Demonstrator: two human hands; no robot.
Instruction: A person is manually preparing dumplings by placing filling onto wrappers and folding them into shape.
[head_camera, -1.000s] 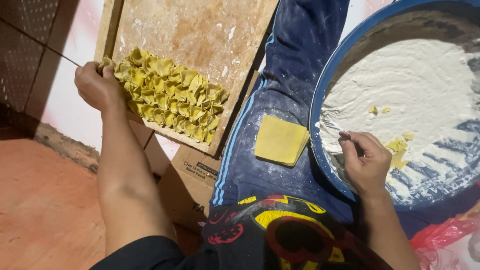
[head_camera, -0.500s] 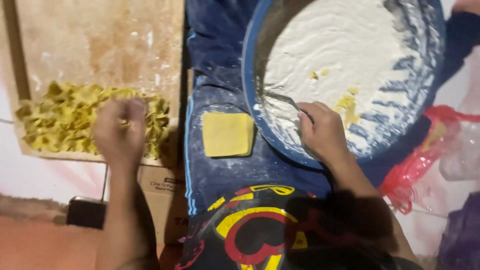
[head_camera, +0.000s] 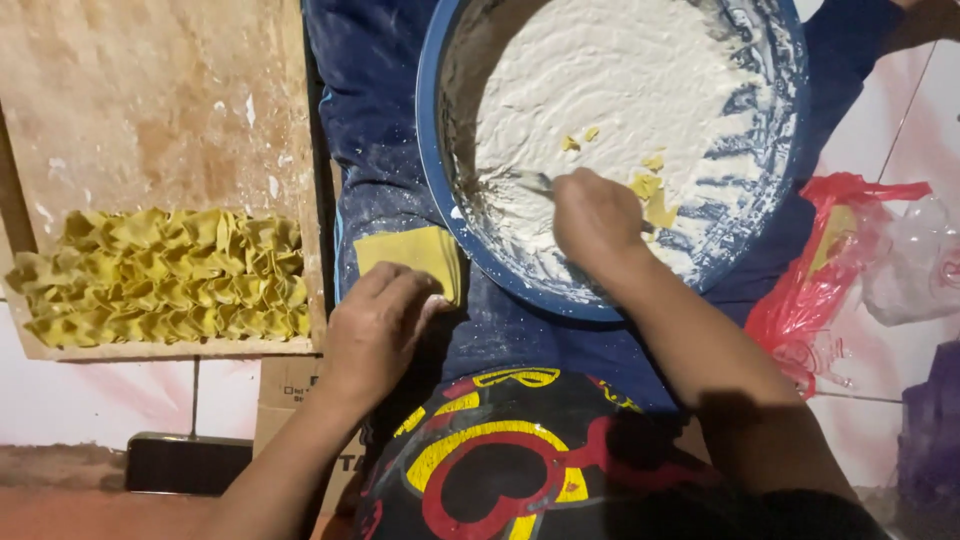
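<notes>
We see the left hand (head_camera: 375, 325) reaching in from the lower left, forearm angled up and to the right, palm down, fingers curled loosely onto the lower edge of the flat square yellow dough sheet (head_camera: 408, 256), touching it rather than gripping it; that sheet lies on the flour-dusted dark blue trouser leg (head_camera: 385, 120), just beside the rim of the wide round blue basin (head_camera: 432, 150). We note the right hand (head_camera: 597, 220) entering from the lower right, forearm rising steeply to the left, knuckles up, fingers clenched around the handle of a thin metal utensil (head_camera: 528, 182) whose tip points left into the white floury filling (head_camera: 610, 100) inside the basin; whether it is a spoon or a fork we cannot tell. Small yellow dough scraps (head_camera: 648, 188) lie on the filling near that hand. On the left, a pale wooden board (head_camera: 150, 100) carries rows of folded yellow dumplings (head_camera: 165, 275) along its near edge. Below the board we record a brown cardboard box (head_camera: 285, 385) with dark print, partly hidden by the left arm. At the right sit a crumpled red plastic bag (head_camera: 810, 290) and a clear plastic bag (head_camera: 915, 265), touching each other
</notes>
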